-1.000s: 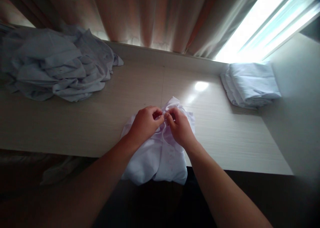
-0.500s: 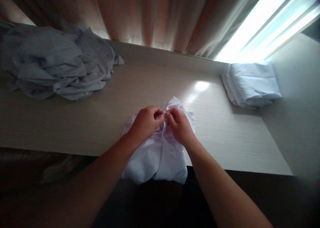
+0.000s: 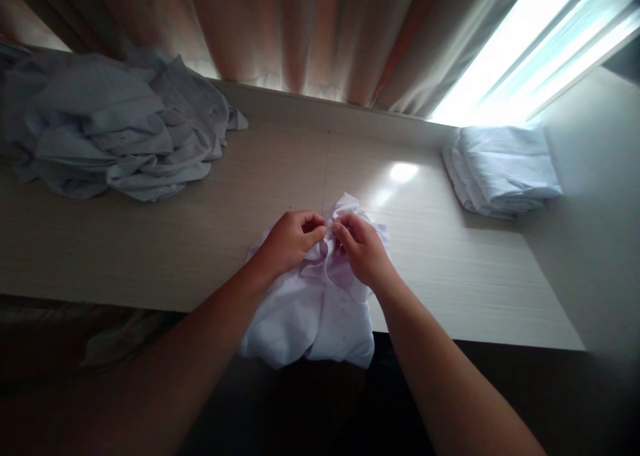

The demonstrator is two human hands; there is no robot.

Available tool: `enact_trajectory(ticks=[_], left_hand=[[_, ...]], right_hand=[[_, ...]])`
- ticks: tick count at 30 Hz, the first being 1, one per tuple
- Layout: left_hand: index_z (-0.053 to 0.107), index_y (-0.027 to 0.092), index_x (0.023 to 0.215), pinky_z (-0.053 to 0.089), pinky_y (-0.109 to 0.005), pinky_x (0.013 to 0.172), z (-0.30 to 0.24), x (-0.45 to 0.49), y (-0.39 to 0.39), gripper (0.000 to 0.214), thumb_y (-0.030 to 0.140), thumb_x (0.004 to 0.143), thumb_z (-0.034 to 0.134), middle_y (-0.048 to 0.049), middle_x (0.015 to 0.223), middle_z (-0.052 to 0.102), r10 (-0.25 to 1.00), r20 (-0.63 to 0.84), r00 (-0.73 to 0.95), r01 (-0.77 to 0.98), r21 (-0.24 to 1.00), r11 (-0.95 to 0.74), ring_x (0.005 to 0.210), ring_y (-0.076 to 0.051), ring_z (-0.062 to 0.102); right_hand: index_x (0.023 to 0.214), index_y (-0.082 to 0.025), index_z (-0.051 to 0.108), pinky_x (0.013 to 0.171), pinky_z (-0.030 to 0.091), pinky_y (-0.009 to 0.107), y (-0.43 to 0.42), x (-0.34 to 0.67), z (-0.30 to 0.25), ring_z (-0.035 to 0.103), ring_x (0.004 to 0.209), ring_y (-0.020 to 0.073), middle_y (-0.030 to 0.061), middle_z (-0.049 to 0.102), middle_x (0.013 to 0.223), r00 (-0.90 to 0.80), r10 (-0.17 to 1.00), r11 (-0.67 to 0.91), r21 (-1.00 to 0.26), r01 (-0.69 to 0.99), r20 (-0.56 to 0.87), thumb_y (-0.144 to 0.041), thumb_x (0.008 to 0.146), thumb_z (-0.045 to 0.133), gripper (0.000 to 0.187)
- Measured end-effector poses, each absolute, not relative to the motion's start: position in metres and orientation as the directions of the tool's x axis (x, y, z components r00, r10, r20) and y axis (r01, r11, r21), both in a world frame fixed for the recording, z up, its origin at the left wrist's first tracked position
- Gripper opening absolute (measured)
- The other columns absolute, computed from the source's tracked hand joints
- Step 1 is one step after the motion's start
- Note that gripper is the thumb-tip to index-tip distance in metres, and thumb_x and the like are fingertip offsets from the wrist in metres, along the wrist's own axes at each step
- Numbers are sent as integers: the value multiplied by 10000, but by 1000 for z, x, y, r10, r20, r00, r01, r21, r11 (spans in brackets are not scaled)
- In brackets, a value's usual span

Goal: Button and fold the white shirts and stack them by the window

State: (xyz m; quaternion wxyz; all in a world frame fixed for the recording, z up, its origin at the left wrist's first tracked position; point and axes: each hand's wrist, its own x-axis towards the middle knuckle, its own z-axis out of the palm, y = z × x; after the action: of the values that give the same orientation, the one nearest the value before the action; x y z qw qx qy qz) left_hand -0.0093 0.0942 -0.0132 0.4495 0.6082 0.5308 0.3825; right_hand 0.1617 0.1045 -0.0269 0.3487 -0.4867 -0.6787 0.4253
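A white shirt (image 3: 295,316) lies on the tabletop in front of me, its lower part hanging over the front edge. Near its upper end, my left hand (image 3: 297,239) pinches the fabric between thumb and fingers. Close beside it, almost touching, my right hand (image 3: 363,246) is closed on the same shirt, thumb against fingertips. Both pinches meet along the front opening. Whatever small part sits between the fingertips is too small to make out.
Crumpled white clothes (image 3: 115,129) form a heap at the back left of the light wooden table (image 3: 200,243). Folded white clothes (image 3: 510,163) are stacked at the right against a pale side panel (image 3: 595,229). Striped curtains (image 3: 290,29) hang behind, beside a bright window (image 3: 520,63).
My left fingers have shifted slightly, with the thumb a little straighter and higher. The right hand has barely moved, and both remain at the shirt's opening.
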Motion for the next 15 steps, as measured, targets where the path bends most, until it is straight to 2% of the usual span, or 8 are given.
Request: enact_trajectory(ticks=[11, 15], left_hand=[[735, 148, 845, 483, -261, 693, -14, -9, 95, 195, 297, 813, 614, -39, 827, 717, 988, -66, 140, 223, 974, 33, 738, -149, 631], [710, 142, 842, 469, -258, 660, -14, -9, 96, 219, 348, 809, 645, -37, 812, 697, 989, -77, 127, 190, 980, 52, 718, -146, 616]], right_hand=[[809, -218, 530, 620, 417, 285, 104, 164, -22, 521, 652, 131, -4, 577, 719, -305, 951, 167, -925, 340, 60, -312, 949, 505, 170], [800, -213, 531, 581, 400, 273, 106, 163, -23, 496, 603, 114, -18, 549, 689, -283, 958, 116, -956, 268, 37, -332, 934, 540, 179]])
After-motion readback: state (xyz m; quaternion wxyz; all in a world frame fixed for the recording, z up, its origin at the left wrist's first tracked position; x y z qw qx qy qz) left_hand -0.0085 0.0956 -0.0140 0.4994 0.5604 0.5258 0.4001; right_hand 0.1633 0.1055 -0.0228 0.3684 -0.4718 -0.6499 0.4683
